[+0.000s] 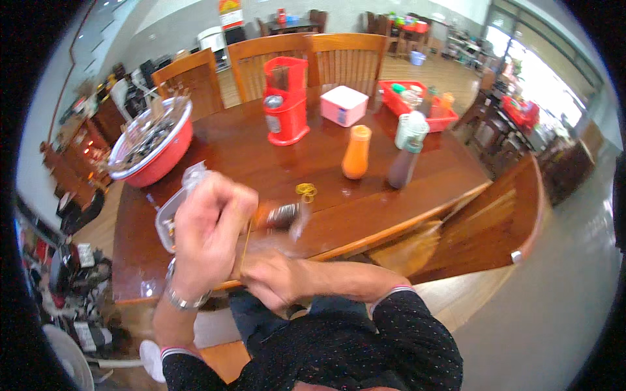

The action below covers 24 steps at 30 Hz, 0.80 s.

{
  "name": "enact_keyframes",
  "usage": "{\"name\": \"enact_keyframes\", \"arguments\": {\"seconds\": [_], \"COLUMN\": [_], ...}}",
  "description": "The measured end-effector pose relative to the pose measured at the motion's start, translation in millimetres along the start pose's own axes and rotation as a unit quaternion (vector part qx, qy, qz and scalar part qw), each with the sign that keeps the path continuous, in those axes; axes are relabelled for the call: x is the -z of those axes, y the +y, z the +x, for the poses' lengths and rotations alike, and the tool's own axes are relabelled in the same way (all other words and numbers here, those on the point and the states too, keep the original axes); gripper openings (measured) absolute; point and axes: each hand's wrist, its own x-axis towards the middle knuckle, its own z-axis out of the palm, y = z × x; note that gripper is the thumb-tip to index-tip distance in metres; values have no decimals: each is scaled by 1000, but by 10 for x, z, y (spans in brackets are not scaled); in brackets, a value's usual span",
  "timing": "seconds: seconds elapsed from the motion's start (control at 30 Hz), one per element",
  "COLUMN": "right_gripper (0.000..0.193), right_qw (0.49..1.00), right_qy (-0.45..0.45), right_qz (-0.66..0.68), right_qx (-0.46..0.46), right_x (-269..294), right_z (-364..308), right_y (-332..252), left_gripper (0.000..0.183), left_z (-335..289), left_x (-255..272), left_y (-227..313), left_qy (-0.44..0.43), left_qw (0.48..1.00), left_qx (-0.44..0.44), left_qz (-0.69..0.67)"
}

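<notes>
A small clear-wrapped bundle (277, 218) with dark contents is held above the near edge of the wooden table (261, 163), between both hands. The left hand (208, 228) is raised and closed in a fist over the left end of the bundle, where a thin yellowish band appears stretched; motion blur prevents confirmation. The right hand (277, 280) is set lower, its fingers curled under the bundle, so it is gripping rather than spread. Binding of this bundle is judged to be in progress, not finished.

A clear plastic container (166, 218) lies on the table just behind the left hand; its contents cannot be made out. A few yellow rubber bands (306, 190) lie loose near the bundle, unused. A red basin (153, 146), filled with dark and pale items, stands at the far left, which suggests that much material remains. An orange squeeze bottle (356, 153), a dark bottle (401, 166) and a red dispenser (285, 101) stand well apart, untouched.
</notes>
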Motion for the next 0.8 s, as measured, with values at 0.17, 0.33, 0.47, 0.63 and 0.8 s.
{"name": "enact_keyframes", "arguments": {"seconds": [0.17, 0.33, 0.47, 0.63, 0.8], "right_gripper": [12, 20, 15, 15, 22], "right_qw": [763, 974, 967, 866, 679], "right_qy": [75, 87, 24, -57, -91], "right_qz": [429, 116, 154, 316, 427], "right_qx": [-477, -173, -203, -384, -590], "right_x": [730, 57, -70, 280, 197], "right_z": [215, 35, -366, -460, -357], "right_y": [465, -282, 246, 831, 551], "left_gripper": [9, 13, 15, 10, 12], "left_z": [-129, -172, -419, -541, -779], "left_x": [118, 86, 217, 457, 472], "left_y": [34, -161, -160, -469, -947], "left_qy": [-64, 98, -25, -191, -113], "left_qw": [972, 993, 999, 966, 960], "left_qx": [-94, -24, 13, 7, 67], "left_qz": [206, 55, -26, 175, 248]}}
